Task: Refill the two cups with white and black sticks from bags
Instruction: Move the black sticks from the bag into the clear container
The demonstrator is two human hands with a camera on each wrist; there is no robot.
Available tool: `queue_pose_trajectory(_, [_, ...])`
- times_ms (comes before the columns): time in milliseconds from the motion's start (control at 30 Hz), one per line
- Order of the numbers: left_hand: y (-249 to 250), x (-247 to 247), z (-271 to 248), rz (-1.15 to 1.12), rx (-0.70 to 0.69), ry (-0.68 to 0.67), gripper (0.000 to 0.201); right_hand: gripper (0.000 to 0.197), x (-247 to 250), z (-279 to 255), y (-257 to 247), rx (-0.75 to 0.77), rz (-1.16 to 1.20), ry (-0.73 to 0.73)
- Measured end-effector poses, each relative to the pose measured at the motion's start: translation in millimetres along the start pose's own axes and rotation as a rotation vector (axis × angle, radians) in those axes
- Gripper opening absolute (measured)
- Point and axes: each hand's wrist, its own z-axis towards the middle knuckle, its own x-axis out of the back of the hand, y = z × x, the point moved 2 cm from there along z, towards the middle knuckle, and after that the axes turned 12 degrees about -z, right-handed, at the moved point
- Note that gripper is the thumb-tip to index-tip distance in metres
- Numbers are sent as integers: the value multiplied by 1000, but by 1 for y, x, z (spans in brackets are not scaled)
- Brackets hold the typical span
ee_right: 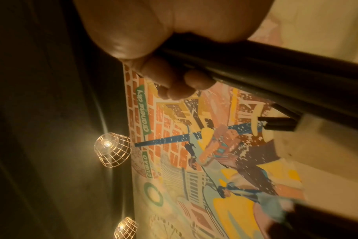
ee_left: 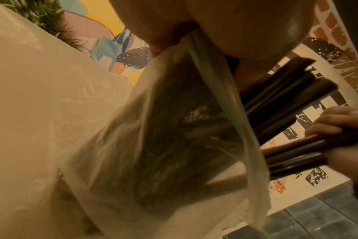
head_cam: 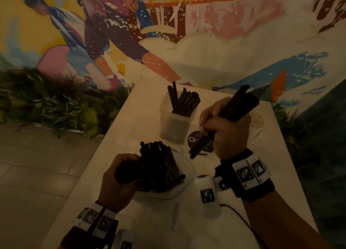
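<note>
A translucent cup [head_cam: 174, 125] stands mid-table with several black sticks [head_cam: 184, 101] leaning in it. My right hand [head_cam: 224, 129] grips a bundle of black sticks [head_cam: 236, 104], tilted, just right of that cup; the same bundle [ee_right: 276, 77] crosses the right wrist view. My left hand [head_cam: 119, 177] grips a clear plastic bag [head_cam: 168, 190] of black sticks [head_cam: 161, 164] near the table's front. In the left wrist view the bag [ee_left: 153, 129] hangs under my palm, sticks [ee_left: 286, 100] poking from its mouth. No white sticks or second cup show clearly.
The white table [head_cam: 271, 155] runs toward a painted mural wall [head_cam: 206, 33]. A dark round sticker [head_cam: 194, 140] lies beside the cup. Plants [head_cam: 46, 102] line the left side over a tiled floor [head_cam: 37, 164]. Wire lamps [ee_right: 112, 150] hang overhead.
</note>
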Motion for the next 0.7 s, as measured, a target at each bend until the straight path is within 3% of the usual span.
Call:
queue_pose_trajectory(167, [0, 1, 0, -12, -3, 0, 39, 37, -3, 50, -15, 146, 24, 110])
queue_pose_trajectory(333, [2, -1, -1, -39, 6, 8, 38, 35, -16, 86, 2, 204, 130, 152])
queue_pose_trajectory(633, [2, 0, -3, -35, 10, 15, 39, 32, -15, 93, 84, -91, -212, 161])
queue_pose_trajectory(700, [1, 1, -3, -35, 17, 22, 40, 26, -11, 94, 91, -71, -388, 208])
